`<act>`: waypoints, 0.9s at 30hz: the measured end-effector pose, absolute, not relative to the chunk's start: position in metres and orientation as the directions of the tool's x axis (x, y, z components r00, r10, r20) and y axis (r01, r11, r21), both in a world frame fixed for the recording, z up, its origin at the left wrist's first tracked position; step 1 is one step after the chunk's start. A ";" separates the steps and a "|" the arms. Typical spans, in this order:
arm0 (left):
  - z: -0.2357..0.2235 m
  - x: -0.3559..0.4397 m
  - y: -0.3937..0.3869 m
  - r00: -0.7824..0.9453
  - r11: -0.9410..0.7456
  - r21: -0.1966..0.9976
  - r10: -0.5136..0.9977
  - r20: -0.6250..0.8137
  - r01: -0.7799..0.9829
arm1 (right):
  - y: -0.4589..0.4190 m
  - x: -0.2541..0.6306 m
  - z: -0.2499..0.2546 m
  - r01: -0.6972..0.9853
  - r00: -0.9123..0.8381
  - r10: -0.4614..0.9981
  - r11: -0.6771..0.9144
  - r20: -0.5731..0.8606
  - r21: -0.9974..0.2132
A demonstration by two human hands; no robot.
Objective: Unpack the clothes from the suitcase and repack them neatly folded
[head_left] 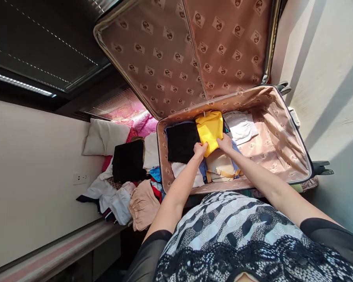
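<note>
A folded yellow garment (210, 130) lies in the middle of the open suitcase (288, 137), its near edge held between my two hands. My left hand (200, 150) pinches the near left corner. At the near right side, my right hand (224, 143) grips the same cloth. Left of it sits a folded black garment (182, 141), partly behind my left hand. White folded clothes (239, 127) lie to the right. Nearer to me are a beige item with orange straps (222, 166) and a white folded cloth (191, 176). What lies under the yellow garment is mostly hidden.
The raised suitcase lid (176, 58) leans back behind. On the left, a ledge holds a heap of clothes (144, 199), another folded black garment (128, 160) and a white pillow (104, 137). A pale wall (338, 90) stands close on the right.
</note>
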State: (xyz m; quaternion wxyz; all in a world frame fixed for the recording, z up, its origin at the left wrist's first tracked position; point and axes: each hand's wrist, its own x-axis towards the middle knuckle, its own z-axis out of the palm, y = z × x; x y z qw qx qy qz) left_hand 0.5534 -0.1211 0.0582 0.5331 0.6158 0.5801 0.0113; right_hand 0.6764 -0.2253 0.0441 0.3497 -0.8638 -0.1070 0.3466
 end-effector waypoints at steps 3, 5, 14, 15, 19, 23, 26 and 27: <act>0.056 0.564 -0.122 0.221 0.247 0.612 0.780 -0.586 0.751 | -0.231 0.679 0.042 -0.170 0.749 0.431 -0.609 -0.503 -0.775; 0.058 0.566 -0.124 0.227 0.254 0.622 0.777 -0.588 0.741 | -0.230 0.676 0.048 -0.262 0.740 0.468 -0.461 -0.483 -0.848; 0.117 0.562 -0.126 0.513 0.833 0.510 0.348 -0.784 0.215 | -0.235 0.679 0.127 -0.746 0.515 0.625 -0.011 -0.587 -0.666; 0.125 0.563 -0.130 0.582 0.856 0.483 0.301 -0.755 0.184 | -0.243 0.680 0.135 -0.783 0.466 0.651 -0.011 -0.598 -0.622; 0.141 0.573 -0.153 0.713 0.867 0.478 0.248 -0.656 0.138 | -0.279 0.675 0.155 -0.838 0.397 0.693 0.007 -0.601 -0.546; 0.133 0.569 -0.174 0.672 0.859 0.466 0.218 -0.708 0.212 | -0.323 0.663 0.147 -0.813 0.382 0.673 -0.081 -0.633 -0.577; 0.124 0.553 -0.185 0.678 0.855 0.449 0.169 -0.715 0.260 | -0.362 0.665 0.132 -0.745 0.417 0.596 -0.208 -0.686 -0.634; 0.121 0.548 -0.188 0.698 0.851 0.442 0.132 -0.704 0.284 | -0.374 0.668 0.128 -0.740 0.422 0.574 -0.230 -0.702 -0.632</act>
